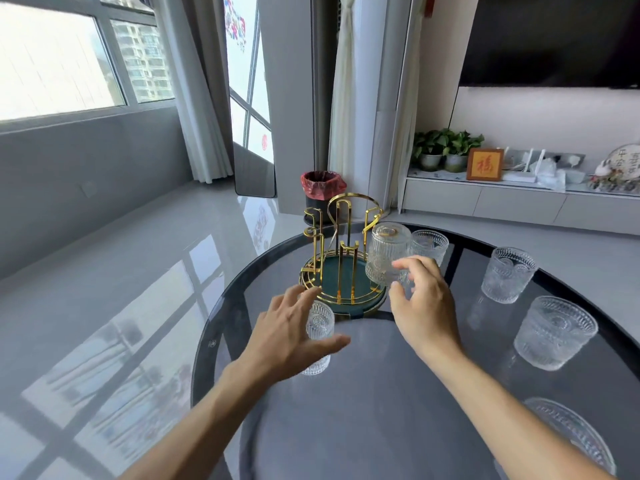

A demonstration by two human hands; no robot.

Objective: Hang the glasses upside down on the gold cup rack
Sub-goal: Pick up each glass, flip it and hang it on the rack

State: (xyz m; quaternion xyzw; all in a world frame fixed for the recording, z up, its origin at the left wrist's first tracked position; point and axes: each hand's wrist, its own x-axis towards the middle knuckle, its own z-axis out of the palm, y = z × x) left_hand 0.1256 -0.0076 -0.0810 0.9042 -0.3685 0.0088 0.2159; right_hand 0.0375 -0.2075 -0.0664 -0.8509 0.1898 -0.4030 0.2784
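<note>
The gold cup rack [341, 244] with a dark green base stands on the round dark glass table [363, 410]. One ribbed clear glass [386, 252] hangs upside down on a right-hand peg. My right hand [424, 306] is at that glass's lower rim, thumb and forefinger apart and just touching it. My left hand [291, 332] hovers with spread fingers over an upright glass [320, 327] in front of the rack, partly hiding it. More upright glasses stand behind the rack [429, 244] and to the right [507, 275], [554, 332].
The rim of another glass [571, 434] shows at the table's near right edge. A bin with a red liner [322, 192] stands on the floor behind the table. A low cabinet [519, 202] with plants and ornaments runs along the right wall.
</note>
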